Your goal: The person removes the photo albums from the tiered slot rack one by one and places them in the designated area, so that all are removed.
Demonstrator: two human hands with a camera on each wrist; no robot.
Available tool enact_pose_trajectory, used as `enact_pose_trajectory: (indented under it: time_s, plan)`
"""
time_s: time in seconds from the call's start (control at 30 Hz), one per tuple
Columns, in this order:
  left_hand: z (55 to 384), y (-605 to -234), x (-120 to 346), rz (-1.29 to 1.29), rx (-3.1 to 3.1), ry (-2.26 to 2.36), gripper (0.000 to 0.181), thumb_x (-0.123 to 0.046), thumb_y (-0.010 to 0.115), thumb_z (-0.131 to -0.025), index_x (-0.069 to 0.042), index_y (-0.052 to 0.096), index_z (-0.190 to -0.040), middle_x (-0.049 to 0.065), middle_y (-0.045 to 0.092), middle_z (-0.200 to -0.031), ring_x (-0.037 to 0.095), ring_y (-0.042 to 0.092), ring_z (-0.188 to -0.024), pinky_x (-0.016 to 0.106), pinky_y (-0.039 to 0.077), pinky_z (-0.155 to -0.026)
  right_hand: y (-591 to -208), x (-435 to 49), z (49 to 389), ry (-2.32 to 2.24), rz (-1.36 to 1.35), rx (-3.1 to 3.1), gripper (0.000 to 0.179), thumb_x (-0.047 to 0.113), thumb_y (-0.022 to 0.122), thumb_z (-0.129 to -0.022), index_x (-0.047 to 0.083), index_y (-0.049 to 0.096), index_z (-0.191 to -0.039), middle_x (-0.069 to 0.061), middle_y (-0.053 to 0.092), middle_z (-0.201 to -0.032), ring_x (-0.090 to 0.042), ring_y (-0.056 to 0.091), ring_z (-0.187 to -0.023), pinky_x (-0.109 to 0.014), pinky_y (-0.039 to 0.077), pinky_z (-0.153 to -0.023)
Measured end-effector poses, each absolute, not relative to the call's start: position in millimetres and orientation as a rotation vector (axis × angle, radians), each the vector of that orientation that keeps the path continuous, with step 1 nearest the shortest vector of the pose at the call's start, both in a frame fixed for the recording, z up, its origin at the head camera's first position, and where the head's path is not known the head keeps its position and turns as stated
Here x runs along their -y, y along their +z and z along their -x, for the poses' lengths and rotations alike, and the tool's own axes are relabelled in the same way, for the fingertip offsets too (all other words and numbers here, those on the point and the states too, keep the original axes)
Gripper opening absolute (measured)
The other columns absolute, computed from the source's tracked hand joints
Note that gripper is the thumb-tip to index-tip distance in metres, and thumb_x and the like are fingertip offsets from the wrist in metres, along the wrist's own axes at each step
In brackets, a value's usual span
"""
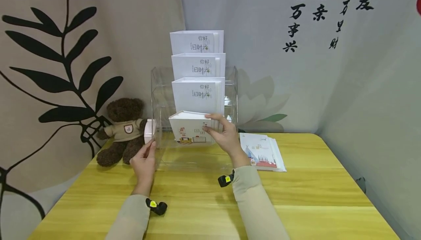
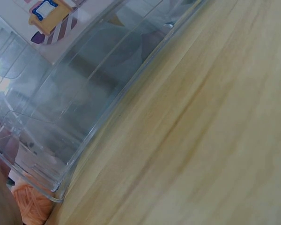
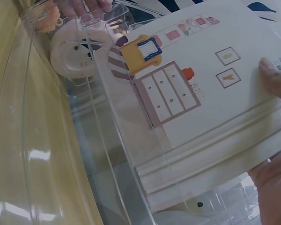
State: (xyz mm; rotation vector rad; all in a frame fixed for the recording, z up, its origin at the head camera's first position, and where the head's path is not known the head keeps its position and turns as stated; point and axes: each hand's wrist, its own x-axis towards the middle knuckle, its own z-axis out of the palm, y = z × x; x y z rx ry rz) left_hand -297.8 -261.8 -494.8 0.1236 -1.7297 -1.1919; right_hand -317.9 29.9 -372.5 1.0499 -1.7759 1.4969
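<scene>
My right hand (image 1: 225,134) holds a thick white photo album (image 1: 192,130) by its right side, thumb on the cover and fingers at its top edge. Furniture drawings decorate its cover, clearest in the right wrist view, where the album (image 3: 182,89) sits tilted at the front tier of a clear plastic rack (image 1: 194,163). At the rack's left side, my left hand (image 1: 144,161) pinches the edge; its fingertips are partly hidden. Three white albums with matching lettering, a front one (image 1: 197,95), a middle one (image 1: 194,66) and a back one (image 1: 190,41), stand stepped behind.
Right of the rack, white albums with a tent drawing (image 1: 260,150) lie on the wooden table (image 1: 296,200). A brown teddy bear (image 1: 125,130) sits left, by a pale round object (image 1: 149,129). Orange yarn (image 2: 32,204) shows beside the rack. Fabric hangs behind.
</scene>
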Motion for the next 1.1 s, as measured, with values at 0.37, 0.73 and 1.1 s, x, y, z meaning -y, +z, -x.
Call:
enact_pose_trajectory:
  time_s: [0.37, 0.73, 1.1]
  plan:
    - [297, -497, 263, -0.130, 1.729, -1.195, 0.020, -0.026, 0.076, -0.092, -0.015, 0.081, -0.108, 0.009, 0.077, -0.093, -0.012, 0.063, -0.073, 0.006, 0.047, -0.062, -375, -28, 317, 1.543, -1.047, 1.732, 0.038, -0.011, 0.080, -0.078, -0.001, 0.067, -0.113, -0.019, 0.070, -0.118, -0.028, 0.067, -0.112, -0.039, 0.052, -0.096]
    - [295, -497, 263, -0.170, 1.743, -1.199, 0.021, -0.027, 0.076, -0.092, -0.014, 0.081, -0.108, 0.010, 0.077, -0.092, -0.012, 0.062, -0.070, 0.006, 0.045, -0.060, -376, -28, 316, 1.507, -1.044, 1.748, 0.039, -0.010, 0.081, -0.078, 0.001, 0.068, -0.113, -0.018, 0.071, -0.116, -0.030, 0.065, -0.115, -0.040, 0.050, -0.099]
    - [297, -492, 261, -0.133, 1.731, -1.196, 0.022, -0.025, 0.077, -0.091, -0.011, 0.081, -0.107, 0.011, 0.077, -0.090, -0.014, 0.062, -0.071, 0.006, 0.046, -0.062, -383, -29, 329, 1.506, -1.082, 1.699, 0.039, -0.014, 0.080, -0.077, -0.001, 0.068, -0.112, -0.019, 0.072, -0.111, -0.029, 0.069, -0.107, -0.037, 0.057, -0.088]
